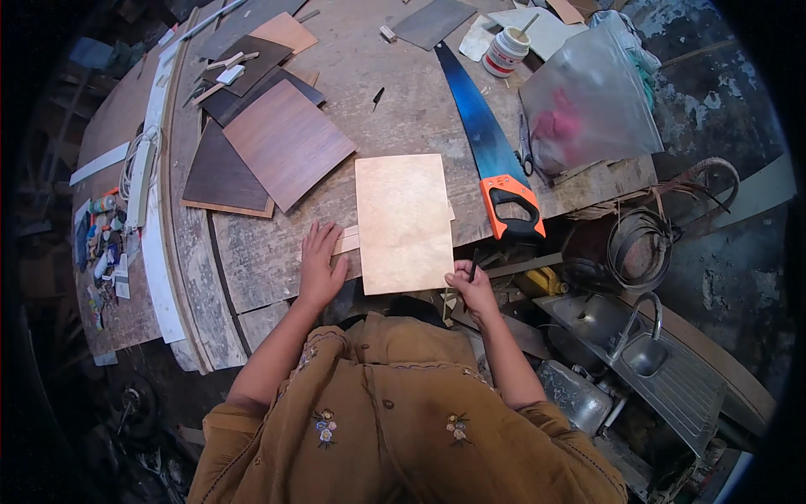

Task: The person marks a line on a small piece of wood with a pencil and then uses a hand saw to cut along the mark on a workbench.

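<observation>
Directly between the hands, on the near side of the bench (252, 260): pale rectangular wood panel (403, 223), smooth-faced and square-cornered, with its lower end reaching past the bench edge. Open and palm down, fingers spread: left hand (321, 265), at or just beside thin wooden strips (347, 241) partly covered by the panel. Closed around a slim dark stick (474, 265), fingertips at the panel's near right corner: right hand (474, 292). Off to the right of the right hand, lower than the bench: metal sink (684, 399) with a curved faucet. Just beyond the right hand, past a narrow gap beside the panel: handsaw (489, 147), blue blade pointing away, handle orange and black. Beyond the left hand: flat panels (290, 143), reddish-brown and dark, overlapping at angles. Farther past the right hand: scissors (525, 144) against a cloudy clear plastic bag (617, 97) with something pinkish-red inside. Farther still: white jar (506, 55) with a red-marked label, holding an upright stick (530, 23).
</observation>
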### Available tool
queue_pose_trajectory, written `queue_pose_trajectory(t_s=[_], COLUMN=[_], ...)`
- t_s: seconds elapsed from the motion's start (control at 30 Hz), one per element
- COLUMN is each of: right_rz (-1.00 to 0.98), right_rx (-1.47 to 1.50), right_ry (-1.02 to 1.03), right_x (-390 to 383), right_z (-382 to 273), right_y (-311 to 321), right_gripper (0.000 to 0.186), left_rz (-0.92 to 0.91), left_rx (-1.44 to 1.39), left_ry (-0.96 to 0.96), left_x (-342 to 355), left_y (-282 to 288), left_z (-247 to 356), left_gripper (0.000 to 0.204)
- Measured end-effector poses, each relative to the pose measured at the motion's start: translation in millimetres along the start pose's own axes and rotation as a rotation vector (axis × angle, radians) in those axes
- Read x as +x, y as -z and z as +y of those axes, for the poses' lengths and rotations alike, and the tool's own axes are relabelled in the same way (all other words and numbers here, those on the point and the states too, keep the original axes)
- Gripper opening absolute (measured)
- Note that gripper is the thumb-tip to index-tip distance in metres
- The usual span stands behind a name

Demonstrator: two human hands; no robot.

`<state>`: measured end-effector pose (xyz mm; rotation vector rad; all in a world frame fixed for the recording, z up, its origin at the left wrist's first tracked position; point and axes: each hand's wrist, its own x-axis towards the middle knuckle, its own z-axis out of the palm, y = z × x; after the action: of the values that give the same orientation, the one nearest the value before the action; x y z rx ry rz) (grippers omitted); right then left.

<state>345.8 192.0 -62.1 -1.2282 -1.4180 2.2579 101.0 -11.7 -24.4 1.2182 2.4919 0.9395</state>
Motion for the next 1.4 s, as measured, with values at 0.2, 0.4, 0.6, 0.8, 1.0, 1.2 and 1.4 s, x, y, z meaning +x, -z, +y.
queue_pose_trajectory(t_s=[0.2,0.4,0.6,0.8,1.0,1.2,1.4], right_rz=[-0.135,-0.152,-0.16,0.031,0.119,0.099,0.092], right_rx=[-0.199,-0.218,-0.298,-0.115,-0.064,-0.077,-0.098], right_ry=[0.071,-0.026,-0.001,-0.055,-0.03,-0.039,-0.033], right_x=[-24,-27,-24,-35,-41,-40,-39], right_z=[11,7,15,0,-4,-1,1], right_y=[9,-3,-4,27,55,44,41], right_gripper=[0.026,0.024,0.027,0.025,0.025,0.025,0.025], left_rz=[0.117,0.216,0.111,0.098,0.084,0.005,-0.021], left_rx=[-0.249,-0.656,-0.554,-0.491,0.023,0.119,0.149], left_ry=[0.116,0.408,0.465,0.284,-0.089,-0.175,-0.254], left_x=[1,-2,-3,-1,-10,-11,-8], left_y=[4,18,24,23,27,19,15], left_z=[1,-24,-39,-15,2,11,13], left_gripper=[0.061,0.062,0.054,0.052,0.039,0.036,0.037])
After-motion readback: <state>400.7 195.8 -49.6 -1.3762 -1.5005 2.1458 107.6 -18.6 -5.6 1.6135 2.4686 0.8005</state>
